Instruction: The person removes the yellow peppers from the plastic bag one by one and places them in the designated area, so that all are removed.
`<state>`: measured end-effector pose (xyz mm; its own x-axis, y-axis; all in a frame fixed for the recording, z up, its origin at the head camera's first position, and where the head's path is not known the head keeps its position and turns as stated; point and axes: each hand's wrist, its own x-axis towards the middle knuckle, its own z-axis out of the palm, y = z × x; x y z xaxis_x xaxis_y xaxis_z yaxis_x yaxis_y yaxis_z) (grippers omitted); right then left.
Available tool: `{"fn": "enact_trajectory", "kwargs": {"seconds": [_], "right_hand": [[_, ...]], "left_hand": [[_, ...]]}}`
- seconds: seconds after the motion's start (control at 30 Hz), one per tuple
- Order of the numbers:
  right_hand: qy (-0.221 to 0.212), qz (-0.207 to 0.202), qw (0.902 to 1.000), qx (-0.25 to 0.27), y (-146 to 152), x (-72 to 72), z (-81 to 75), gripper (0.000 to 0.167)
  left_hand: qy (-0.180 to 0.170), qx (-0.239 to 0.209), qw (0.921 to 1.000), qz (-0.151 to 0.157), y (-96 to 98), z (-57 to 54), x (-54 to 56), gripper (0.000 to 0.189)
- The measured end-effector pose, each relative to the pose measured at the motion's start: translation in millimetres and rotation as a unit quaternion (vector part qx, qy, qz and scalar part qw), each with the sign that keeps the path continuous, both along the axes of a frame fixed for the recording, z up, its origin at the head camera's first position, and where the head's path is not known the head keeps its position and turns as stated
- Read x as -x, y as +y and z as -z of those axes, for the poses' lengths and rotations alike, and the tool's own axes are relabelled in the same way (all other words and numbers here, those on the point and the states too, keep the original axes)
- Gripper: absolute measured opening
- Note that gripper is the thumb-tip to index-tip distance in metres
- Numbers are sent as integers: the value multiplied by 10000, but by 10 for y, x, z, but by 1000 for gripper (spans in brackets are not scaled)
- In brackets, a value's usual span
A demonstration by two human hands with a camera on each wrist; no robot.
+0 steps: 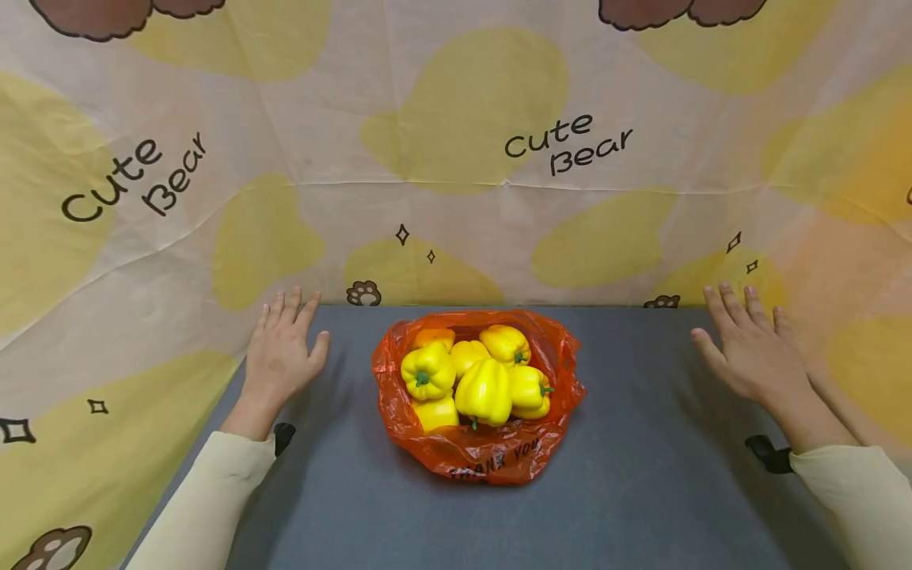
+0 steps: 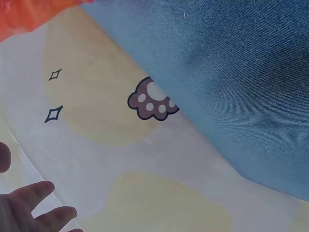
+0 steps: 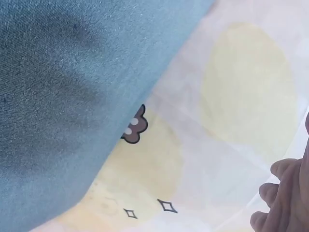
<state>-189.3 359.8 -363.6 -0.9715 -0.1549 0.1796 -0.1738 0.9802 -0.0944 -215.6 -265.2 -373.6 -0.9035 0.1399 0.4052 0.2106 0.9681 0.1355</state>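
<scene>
In the head view a red plastic bag (image 1: 492, 467) printed "THANK YOU" sits with its mouth wide on the table. Several yellow bell peppers (image 1: 484, 392) fill it, and an orange-tinged pepper (image 1: 433, 339) lies at the back left. To the left of the bag my left hand (image 1: 283, 348) is held with fingers straight and spread, holding nothing. Out to the right, my right hand (image 1: 755, 352) is likewise spread and holds nothing. Fingers of the left hand (image 2: 29, 208) show at the lower left of its wrist view; the right hand (image 3: 285, 193) appears at its view's right edge.
The bag stands on a blue-grey cloth-covered table (image 1: 627, 491). Behind and beside it hangs a patterned curtain (image 1: 456, 222) with "Cute Bear" lettering, close against the table's far edge. A corner of the red bag shows at the top left of the left wrist view.
</scene>
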Motion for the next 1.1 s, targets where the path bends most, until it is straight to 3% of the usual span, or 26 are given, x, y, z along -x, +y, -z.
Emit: {"fn": "enact_trajectory", "kwargs": {"seconds": [0.33, 0.53, 0.73, 1.1], "right_hand": [[215, -123, 9997, 45, -130, -109, -67, 69], [672, -308, 9969, 271, -288, -181, -120, 73], [1206, -794, 9863, 799, -567, -253, -200, 66], [1050, -1292, 9737, 1553, -1021, -346, -258, 61]], "left_hand": [[280, -106, 9993, 217, 68, -25, -125, 60], [208, -714, 9954, 608, 181, -5, -270, 58], [-297, -1557, 9839, 828, 309, 61, -387, 60], [-766, -2534, 9576, 1140, 488, 177, -498, 65]]}}
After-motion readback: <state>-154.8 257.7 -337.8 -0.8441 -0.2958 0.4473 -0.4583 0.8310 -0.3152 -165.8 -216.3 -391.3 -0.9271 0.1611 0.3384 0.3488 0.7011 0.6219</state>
